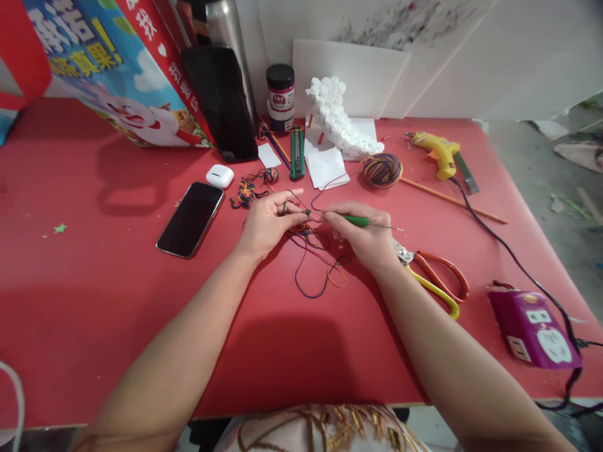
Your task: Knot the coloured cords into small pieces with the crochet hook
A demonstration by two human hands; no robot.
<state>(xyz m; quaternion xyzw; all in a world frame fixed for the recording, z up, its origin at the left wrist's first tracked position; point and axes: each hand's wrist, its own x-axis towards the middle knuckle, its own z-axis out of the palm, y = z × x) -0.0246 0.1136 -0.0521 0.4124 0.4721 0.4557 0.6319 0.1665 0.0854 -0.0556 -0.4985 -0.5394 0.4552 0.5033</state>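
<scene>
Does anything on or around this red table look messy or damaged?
The white panel at the back has dark and pinkish specks, like splatter, though I can't tell what they are. Yarn strands lie in loose loops near the left hand, unlike the wound yarn ball.

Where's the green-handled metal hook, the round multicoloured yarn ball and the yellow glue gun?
Green-handled metal hook (pixel 356 221): head view, its handle.
Round multicoloured yarn ball (pixel 382 171): head view, its middle.
Yellow glue gun (pixel 439 149): head view, its body.
</scene>
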